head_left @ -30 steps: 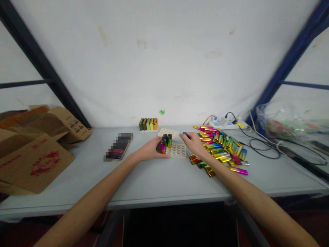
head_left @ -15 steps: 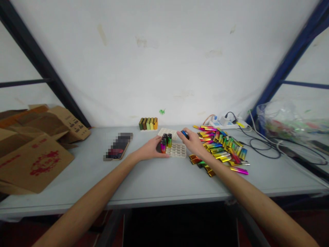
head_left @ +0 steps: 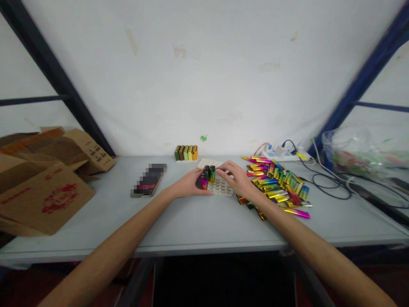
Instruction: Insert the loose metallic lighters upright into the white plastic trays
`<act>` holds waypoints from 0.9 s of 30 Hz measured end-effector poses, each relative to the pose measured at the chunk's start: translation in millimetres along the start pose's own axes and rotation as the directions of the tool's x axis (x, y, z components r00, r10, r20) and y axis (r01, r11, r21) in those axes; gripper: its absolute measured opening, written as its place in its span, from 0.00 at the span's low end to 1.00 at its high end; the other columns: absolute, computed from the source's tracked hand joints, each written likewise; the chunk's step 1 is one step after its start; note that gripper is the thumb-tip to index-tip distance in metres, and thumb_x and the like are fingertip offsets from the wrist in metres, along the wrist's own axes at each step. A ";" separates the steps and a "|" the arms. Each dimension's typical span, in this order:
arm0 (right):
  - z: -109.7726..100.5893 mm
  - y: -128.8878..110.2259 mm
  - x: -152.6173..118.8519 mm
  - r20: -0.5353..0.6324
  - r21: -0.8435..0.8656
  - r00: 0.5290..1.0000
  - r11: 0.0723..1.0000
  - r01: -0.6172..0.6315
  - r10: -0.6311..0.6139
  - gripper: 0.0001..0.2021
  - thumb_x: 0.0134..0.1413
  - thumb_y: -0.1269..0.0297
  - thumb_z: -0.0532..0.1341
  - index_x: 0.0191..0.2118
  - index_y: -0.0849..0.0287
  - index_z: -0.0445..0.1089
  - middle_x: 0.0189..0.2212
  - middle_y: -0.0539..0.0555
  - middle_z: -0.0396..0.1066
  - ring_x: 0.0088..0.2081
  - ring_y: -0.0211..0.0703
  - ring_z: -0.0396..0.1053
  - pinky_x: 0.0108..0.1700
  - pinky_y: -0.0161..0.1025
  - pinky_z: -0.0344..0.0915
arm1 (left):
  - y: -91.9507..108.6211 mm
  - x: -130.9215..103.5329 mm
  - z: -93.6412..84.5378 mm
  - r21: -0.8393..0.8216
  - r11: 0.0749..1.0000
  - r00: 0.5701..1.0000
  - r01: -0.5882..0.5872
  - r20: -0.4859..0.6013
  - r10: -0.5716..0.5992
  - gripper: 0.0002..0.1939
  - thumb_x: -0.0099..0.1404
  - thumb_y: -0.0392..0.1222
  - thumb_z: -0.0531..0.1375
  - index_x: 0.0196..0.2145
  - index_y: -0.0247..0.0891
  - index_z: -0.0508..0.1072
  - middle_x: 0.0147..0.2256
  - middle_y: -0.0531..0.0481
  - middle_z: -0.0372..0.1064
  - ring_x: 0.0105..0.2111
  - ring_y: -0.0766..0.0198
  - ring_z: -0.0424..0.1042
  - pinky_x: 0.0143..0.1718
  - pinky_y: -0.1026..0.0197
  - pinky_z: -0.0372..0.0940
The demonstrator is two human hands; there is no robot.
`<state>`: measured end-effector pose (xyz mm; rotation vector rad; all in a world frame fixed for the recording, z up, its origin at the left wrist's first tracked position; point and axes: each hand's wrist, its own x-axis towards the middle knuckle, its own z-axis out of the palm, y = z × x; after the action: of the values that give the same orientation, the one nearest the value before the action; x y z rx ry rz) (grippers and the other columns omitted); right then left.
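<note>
A white tray of round holes [head_left: 222,186] lies on the table, with several shiny coloured lighters [head_left: 204,181] standing upright in its left part. My left hand [head_left: 188,184] wraps round the tray's left end, thumb along the front edge and fingers behind the lighters. Over the tray's right part, my right hand [head_left: 235,175] has its fingers pinched together beside the standing green lighter [head_left: 212,174]. The lighter in that pinch is mostly hidden by the fingers. A second white tray [head_left: 207,163] lies just behind, partly covered.
Loose metallic lighters [head_left: 277,183] are heaped right of the trays. A filled block of lighters [head_left: 185,152] stands by the wall. A phone [head_left: 150,181] and cardboard boxes [head_left: 64,192] lie to the left. A power strip [head_left: 281,152] and cables [head_left: 332,183] occupy the back right.
My right hand has moved left and over the tray with the blue lighter, which the fingers now hide. The left hand stays at the tray; the whole view has shifted slightly.
</note>
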<state>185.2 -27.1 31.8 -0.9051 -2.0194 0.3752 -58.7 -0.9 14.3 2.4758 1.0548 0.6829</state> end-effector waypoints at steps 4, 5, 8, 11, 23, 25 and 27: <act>0.0 3.3 1.0 0.015 -0.074 0.999 0.996 0.041 -0.040 0.17 0.72 0.55 0.53 0.37 0.58 0.73 0.34 0.55 0.73 0.38 0.44 0.71 0.44 0.39 0.66 | 1.5 0.1 -0.8 -0.006 1.000 1.000 -0.004 0.003 0.004 0.48 0.52 0.61 0.73 0.64 0.37 0.65 0.61 0.38 0.68 0.60 0.42 0.69 0.64 0.45 0.62; 0.3 4.5 0.6 0.028 -0.076 0.999 0.996 0.038 -0.036 0.16 0.72 0.56 0.53 0.38 0.58 0.73 0.35 0.55 0.75 0.38 0.43 0.72 0.44 0.39 0.66 | 2.0 0.0 -1.0 -0.008 1.000 1.000 0.001 0.003 -0.001 0.48 0.52 0.61 0.73 0.64 0.37 0.66 0.61 0.38 0.68 0.59 0.42 0.69 0.63 0.45 0.62; 1.8 7.3 -0.9 0.042 -0.082 0.999 0.996 0.034 -0.031 0.12 0.71 0.57 0.55 0.44 0.58 0.71 0.36 0.55 0.78 0.36 0.43 0.74 0.41 0.38 0.67 | 2.8 -0.3 -1.1 -0.007 1.000 1.000 0.015 0.004 -0.015 0.46 0.52 0.62 0.73 0.62 0.38 0.67 0.60 0.39 0.69 0.59 0.42 0.69 0.63 0.45 0.63; 3.6 8.7 -1.9 0.022 -0.100 0.999 0.994 0.043 -0.041 0.12 0.71 0.56 0.56 0.45 0.58 0.71 0.36 0.56 0.78 0.35 0.43 0.75 0.40 0.37 0.68 | 2.1 -0.2 -0.4 -0.005 1.000 1.000 0.020 0.006 -0.020 0.46 0.51 0.63 0.73 0.62 0.38 0.67 0.60 0.39 0.69 0.58 0.42 0.70 0.63 0.45 0.63; 9.0 5.6 -0.3 0.148 -0.218 0.986 0.970 0.106 -0.075 0.13 0.73 0.57 0.54 0.47 0.57 0.71 0.43 0.59 0.76 0.43 0.47 0.74 0.46 0.41 0.67 | 2.3 0.1 -0.1 -0.010 1.000 0.999 0.027 0.017 -0.027 0.47 0.52 0.64 0.72 0.62 0.38 0.67 0.61 0.40 0.68 0.60 0.42 0.68 0.64 0.46 0.62; 9.5 2.0 0.4 0.147 -0.268 0.988 0.960 0.084 -0.045 0.13 0.72 0.54 0.55 0.45 0.57 0.71 0.41 0.59 0.76 0.40 0.46 0.73 0.43 0.39 0.66 | 2.4 0.1 0.1 -0.015 0.999 0.999 0.033 0.014 -0.033 0.46 0.52 0.64 0.72 0.62 0.38 0.67 0.60 0.40 0.68 0.59 0.42 0.69 0.64 0.46 0.62; 7.6 -0.8 1.7 0.148 -0.303 0.989 0.951 0.053 -0.008 0.15 0.71 0.52 0.56 0.45 0.57 0.71 0.39 0.58 0.76 0.36 0.44 0.72 0.40 0.38 0.64 | 2.3 0.1 0.3 -0.013 0.999 0.999 0.040 0.008 -0.040 0.46 0.51 0.63 0.73 0.61 0.37 0.68 0.60 0.39 0.69 0.59 0.42 0.69 0.63 0.46 0.62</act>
<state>178.0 -25.8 28.9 -1.0587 -2.2650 0.1117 -57.1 -2.4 15.3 2.4374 1.0906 0.6654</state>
